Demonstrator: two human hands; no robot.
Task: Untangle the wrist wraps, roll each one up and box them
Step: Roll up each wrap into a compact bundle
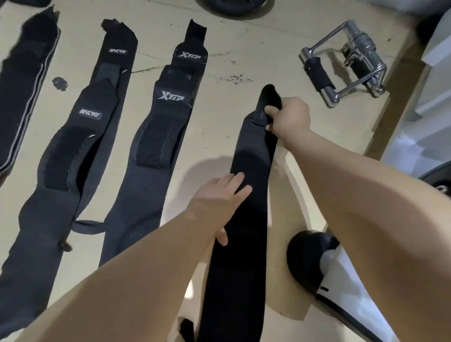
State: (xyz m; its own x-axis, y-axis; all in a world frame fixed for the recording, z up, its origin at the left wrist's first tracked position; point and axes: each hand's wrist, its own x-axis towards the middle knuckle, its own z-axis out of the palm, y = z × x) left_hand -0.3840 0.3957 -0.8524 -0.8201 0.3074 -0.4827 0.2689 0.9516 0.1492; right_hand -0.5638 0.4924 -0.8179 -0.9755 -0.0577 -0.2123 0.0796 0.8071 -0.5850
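Four flattened wrist wraps lie side by side on the pale tabletop (pixel 243 134), each running from about 7 o'clock toward 1 o'clock. Farthest left, at 10 o'clock, is a black wrap with grey edge stripes (pixel 17 101). Next comes the wrap with small white logo patches (pixel 73 150), then the wrap marked XTEP (pixel 156 137) near the middle. The plain black wrap (pixel 245 195) lies at 5 o'clock, stretched out straight. The left hand (pixel 220 199) rests flat on its middle, fingers straight and spread, pressing it down. The right hand (pixel 289 117) grips the far end of the same wrap, fingers curled around the tab. At 2 o'clock, well apart from the wraps, sits a chrome cable handle (pixel 343 69) with black grips. A dark weight plate (pixel 231 3) shows at 12 o'clock.
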